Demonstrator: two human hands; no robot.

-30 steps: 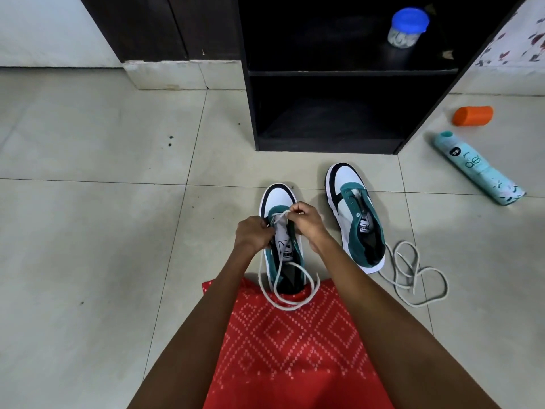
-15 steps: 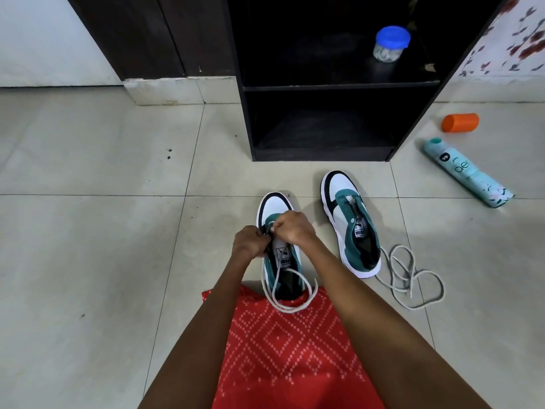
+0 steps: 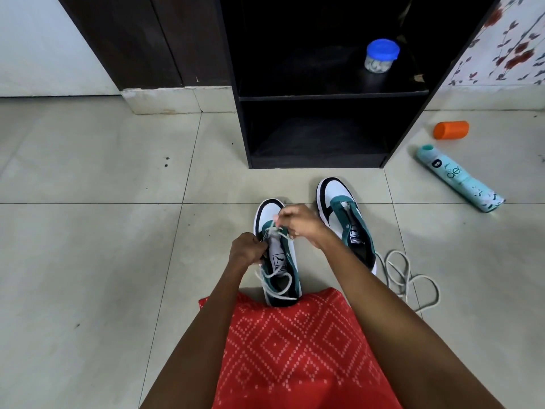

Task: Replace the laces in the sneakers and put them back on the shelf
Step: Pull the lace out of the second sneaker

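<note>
Person seated on the tiled floor (image 3: 88, 231) before a black shelf (image 3: 324, 97), a red patterned cloth (image 3: 295, 349) over the lap. The nearer sneaker (image 3: 269, 211), white, green and black, stands in front of the shelf's left half, toe pointing towards it. The right hand (image 3: 298, 222) is curled over the eyelets at the toe end, its fingertips pinching the white lace (image 3: 283, 286). The left hand (image 3: 246, 249) is closed at the shoe's left eyelet row, where a strand of the same lace runs into its fingers; the slack loops over the shoe's opening. The second sneaker (image 3: 339, 208) stands unlaced directly in front of the shelf, and a loose lace (image 3: 413, 278) lies farther from the shelf, beside its heel. On the shelf's upper board sits a blue-lidded jar (image 3: 382, 56). Right of the shelf lie an orange cap (image 3: 451, 129) and a teal spray can (image 3: 460, 178).
</note>
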